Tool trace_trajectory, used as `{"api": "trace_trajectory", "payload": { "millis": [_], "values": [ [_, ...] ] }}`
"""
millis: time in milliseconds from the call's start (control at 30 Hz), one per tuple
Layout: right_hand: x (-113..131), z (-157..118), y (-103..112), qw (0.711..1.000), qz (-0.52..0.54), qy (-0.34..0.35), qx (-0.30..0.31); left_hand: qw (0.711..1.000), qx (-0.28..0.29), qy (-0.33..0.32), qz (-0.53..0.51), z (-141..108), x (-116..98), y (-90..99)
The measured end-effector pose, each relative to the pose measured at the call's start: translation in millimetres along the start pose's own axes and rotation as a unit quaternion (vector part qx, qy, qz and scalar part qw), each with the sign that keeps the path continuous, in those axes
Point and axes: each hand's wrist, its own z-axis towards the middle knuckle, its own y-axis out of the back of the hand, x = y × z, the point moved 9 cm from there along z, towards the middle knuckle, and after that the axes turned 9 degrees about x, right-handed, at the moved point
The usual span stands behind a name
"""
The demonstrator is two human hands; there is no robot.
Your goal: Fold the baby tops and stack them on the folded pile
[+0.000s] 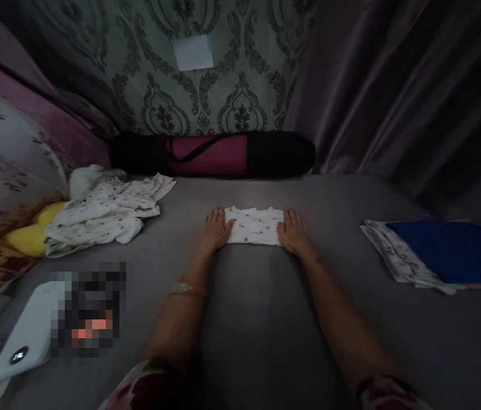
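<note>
A small white garment (255,226) with a scattered little print lies folded into a flat rectangle on the grey sheet (249,307). My left hand (217,230) rests flat at its left edge, fingers stretched forward and thumb on the cloth. At the opposite edge my right hand (294,232) lies the same way, its thumb also touching the fabric. Both hands are open and press from above; no finger is wrapped round the garment. The neckline side of the cloth faces away from me.
Crumpled white printed clothes (103,210) lie at the left beside a yellow cushion (31,230). A white power bank (31,330) is at the lower left. Folded clothes with a blue piece (449,250) on top lie right. A black and magenta bag (210,155) spans the back.
</note>
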Motion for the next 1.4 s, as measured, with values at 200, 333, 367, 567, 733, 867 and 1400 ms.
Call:
{"api": "trace_trajectory", "payload": {
  "millis": [200,333,367,567,733,867,1400],
  "values": [
    [0,-3,5,1.0,0.002,0.01,-0.009,1.0,0.008,-0.023,-0.005,-1,2,2.2],
    [1,-3,9,1.0,0.004,-0.006,0.002,1.0,0.006,-0.006,0.006,-5,-3,11.5],
    [4,-4,11,1.0,0.003,-0.012,-0.002,1.0,-0.005,0.002,0.01,-8,-8,16.4],
    [71,-13,16,0.996,0.0,0.089,-0.008,0.997,-0.037,-0.07,0.028,-22,-74,22.7],
    [91,-18,3,0.994,0.009,0.111,0.013,0.997,0.004,-0.07,0.033,-21,-81,0.3],
    [86,-17,0,0.994,0.016,0.111,0.001,0.998,0.004,-0.062,0.031,-18,-74,-4.8],
    [100,-19,-1,0.99,0.019,0.143,0.001,0.997,-0.05,-0.025,0.047,-13,-56,1.2]
  ]
}}
